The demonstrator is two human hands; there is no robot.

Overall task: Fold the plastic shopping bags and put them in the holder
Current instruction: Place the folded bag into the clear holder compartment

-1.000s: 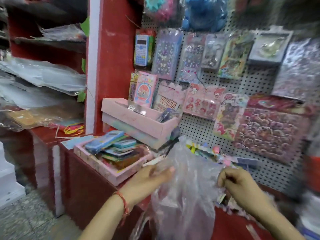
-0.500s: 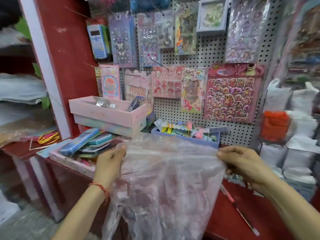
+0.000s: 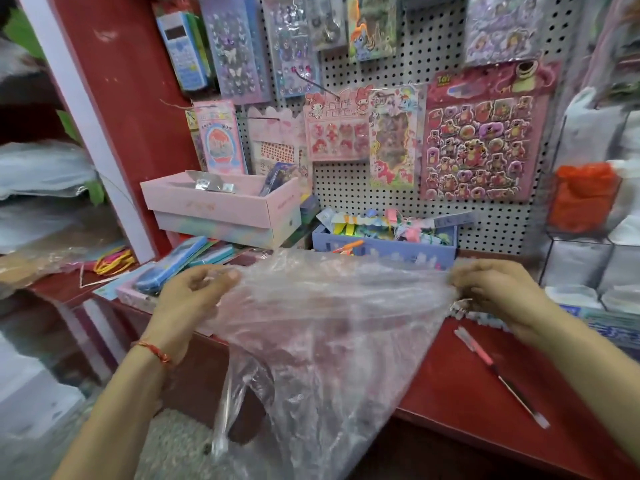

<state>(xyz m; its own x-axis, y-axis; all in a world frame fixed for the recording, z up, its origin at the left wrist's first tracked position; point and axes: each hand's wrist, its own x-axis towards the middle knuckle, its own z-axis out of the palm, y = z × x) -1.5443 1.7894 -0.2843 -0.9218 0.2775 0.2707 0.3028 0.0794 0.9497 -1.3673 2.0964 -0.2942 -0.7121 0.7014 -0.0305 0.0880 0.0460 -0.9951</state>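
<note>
A clear, crinkled plastic shopping bag (image 3: pixel 329 327) hangs stretched wide between my two hands over the red counter (image 3: pixel 460 386). My left hand (image 3: pixel 194 296) grips its top left corner, fingers curled into the film. My right hand (image 3: pixel 498 292) pinches the top right corner. The bag's lower end droops past the counter's front edge. At the far right stands a wire rack holder (image 3: pixel 588 237) with folded white bags and an orange bag (image 3: pixel 581 195) in its compartments.
A pink box (image 3: pixel 221 206) and a blue tray of trinkets (image 3: pixel 384 251) sit behind the bag. A pegboard (image 3: pixel 433 46) with sticker packs rises at the back. A pen (image 3: pixel 502 375) lies on the counter at right. Shelves with plastic-wrapped goods fill the left.
My hands have pulled apart, spreading the bunched bag into a wide flat sheet. The view swung right, bringing the wire rack into sight.
</note>
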